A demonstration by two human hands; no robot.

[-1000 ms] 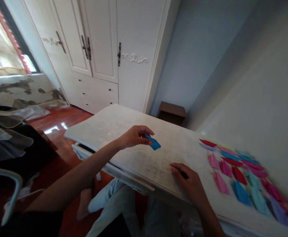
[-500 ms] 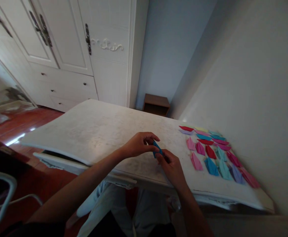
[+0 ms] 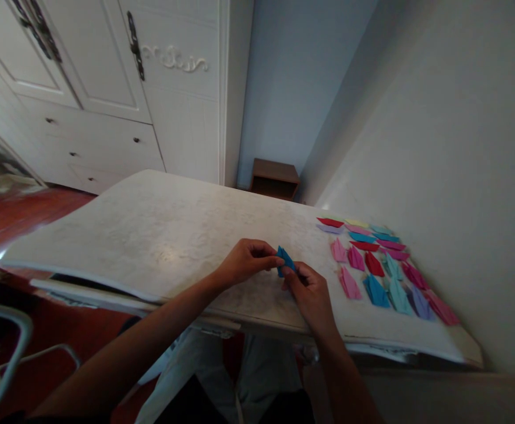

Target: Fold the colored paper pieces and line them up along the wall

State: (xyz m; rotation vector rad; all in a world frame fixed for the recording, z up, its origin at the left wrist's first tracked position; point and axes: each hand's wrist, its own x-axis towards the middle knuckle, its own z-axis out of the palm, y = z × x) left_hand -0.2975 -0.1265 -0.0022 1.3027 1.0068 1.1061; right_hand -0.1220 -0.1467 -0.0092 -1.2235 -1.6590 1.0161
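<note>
Head view, looking down over a pale table. Both of the person's hands meet above its near side, forearms coming in from the lower edge. Between them: a small blue folded piece, apparently paper, tilted, one point upward. Whether its lower edge touches the tabletop cannot be told.

Left hand: thumb and forefinger pinch the piece at its left side; remaining fingers bent, partly hidden. Right hand: thumb pressed against the lower right of the piece, fingers curled in behind it; their exact grip is hidden. Both hands grasping the same piece, fingertips close together.

To the right, well apart from the hands, folded pieces lie in uneven rows near the wall. Colours: red, pink, magenta, blue, pale teal, lavender, one yellow. Nearest row, left to right: a pink piece, a larger blue piece, a pale teal piece, a lavender piece, another pink at the end.

Beyond the table: white wardrobe with dark handles, and a brown open-fronted box beside it. Reddish floor at left. White curved tubing at lower left.
</note>
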